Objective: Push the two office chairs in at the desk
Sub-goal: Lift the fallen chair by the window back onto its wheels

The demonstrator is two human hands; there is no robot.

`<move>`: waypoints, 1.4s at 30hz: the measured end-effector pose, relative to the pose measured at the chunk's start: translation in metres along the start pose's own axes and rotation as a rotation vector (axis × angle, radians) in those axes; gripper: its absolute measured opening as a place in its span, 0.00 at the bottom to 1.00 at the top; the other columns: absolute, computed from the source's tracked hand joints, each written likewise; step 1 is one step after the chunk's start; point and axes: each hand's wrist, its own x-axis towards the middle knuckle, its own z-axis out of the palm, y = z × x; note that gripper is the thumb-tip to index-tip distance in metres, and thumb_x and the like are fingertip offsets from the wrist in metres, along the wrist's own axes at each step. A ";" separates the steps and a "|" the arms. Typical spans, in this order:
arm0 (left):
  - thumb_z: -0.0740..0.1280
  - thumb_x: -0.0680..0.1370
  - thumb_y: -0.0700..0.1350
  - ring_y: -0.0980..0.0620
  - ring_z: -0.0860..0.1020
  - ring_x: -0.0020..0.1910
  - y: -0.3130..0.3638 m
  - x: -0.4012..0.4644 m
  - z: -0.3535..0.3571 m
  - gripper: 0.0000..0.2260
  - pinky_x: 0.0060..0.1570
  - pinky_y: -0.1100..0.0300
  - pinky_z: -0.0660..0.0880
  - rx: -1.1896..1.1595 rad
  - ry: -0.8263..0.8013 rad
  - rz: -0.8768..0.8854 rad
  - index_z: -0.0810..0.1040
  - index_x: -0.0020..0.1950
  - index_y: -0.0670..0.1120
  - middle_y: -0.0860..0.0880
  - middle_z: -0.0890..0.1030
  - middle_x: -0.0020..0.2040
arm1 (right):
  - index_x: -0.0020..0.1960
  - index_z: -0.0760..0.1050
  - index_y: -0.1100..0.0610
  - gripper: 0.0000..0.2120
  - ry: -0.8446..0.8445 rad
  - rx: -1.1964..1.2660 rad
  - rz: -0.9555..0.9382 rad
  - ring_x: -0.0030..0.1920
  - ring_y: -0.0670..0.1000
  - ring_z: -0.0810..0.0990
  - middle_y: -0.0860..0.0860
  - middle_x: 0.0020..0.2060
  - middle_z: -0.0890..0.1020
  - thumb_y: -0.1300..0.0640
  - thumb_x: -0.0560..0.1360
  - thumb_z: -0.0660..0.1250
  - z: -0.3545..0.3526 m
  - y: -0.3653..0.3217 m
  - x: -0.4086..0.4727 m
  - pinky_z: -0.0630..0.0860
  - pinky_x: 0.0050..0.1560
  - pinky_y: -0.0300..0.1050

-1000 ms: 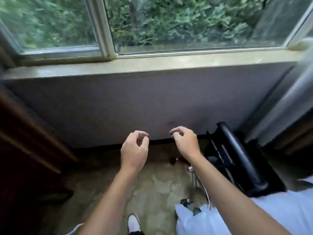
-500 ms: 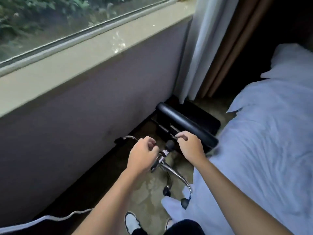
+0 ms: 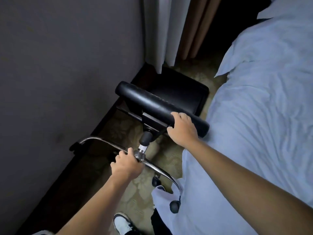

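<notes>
One black office chair (image 3: 152, 100) lies tipped on its side on the carpet, squeezed between the wall and the bed. Its chrome star base (image 3: 94, 139) points toward me, with a black caster (image 3: 174, 206) resting against the bedsheet. My left hand (image 3: 126, 164) is wrapped around a chrome leg right beside the hub. My right hand (image 3: 182, 128) grips the near end of the padded black seat edge. No second chair and no desk show in the head view.
A grey wall (image 3: 59, 65) with a dark skirting runs along the left. A bed with a rumpled pale blue sheet (image 3: 262, 116) fills the right. Curtains (image 3: 160, 31) hang at the far corner behind the chair. My shoe (image 3: 122, 222) stands on the narrow carpet strip.
The view swung from the window down and right to the chair. Both hands, empty in the air a second ago, have come down and closed on the chair's base and seat.
</notes>
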 end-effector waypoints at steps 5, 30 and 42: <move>0.64 0.72 0.58 0.43 0.71 0.64 -0.013 0.053 0.046 0.27 0.59 0.48 0.68 0.118 -0.068 -0.081 0.64 0.69 0.52 0.45 0.71 0.62 | 0.78 0.46 0.50 0.40 0.017 -0.284 -0.017 0.77 0.61 0.40 0.60 0.78 0.46 0.46 0.73 0.63 0.023 0.033 0.070 0.49 0.74 0.62; 0.64 0.63 0.47 0.48 0.73 0.35 -0.028 0.080 0.073 0.22 0.36 0.58 0.70 0.009 0.104 -0.007 0.76 0.57 0.57 0.54 0.74 0.34 | 0.70 0.62 0.54 0.39 0.366 -0.316 -0.021 0.51 0.61 0.75 0.61 0.50 0.77 0.44 0.64 0.73 0.105 0.069 0.123 0.68 0.59 0.55; 0.67 0.63 0.47 0.48 0.74 0.35 -0.062 0.052 0.084 0.23 0.37 0.58 0.71 -0.036 0.164 0.008 0.73 0.58 0.58 0.57 0.72 0.32 | 0.68 0.66 0.52 0.37 0.461 -0.139 0.041 0.50 0.61 0.76 0.60 0.48 0.78 0.48 0.61 0.74 0.122 0.080 0.081 0.68 0.61 0.55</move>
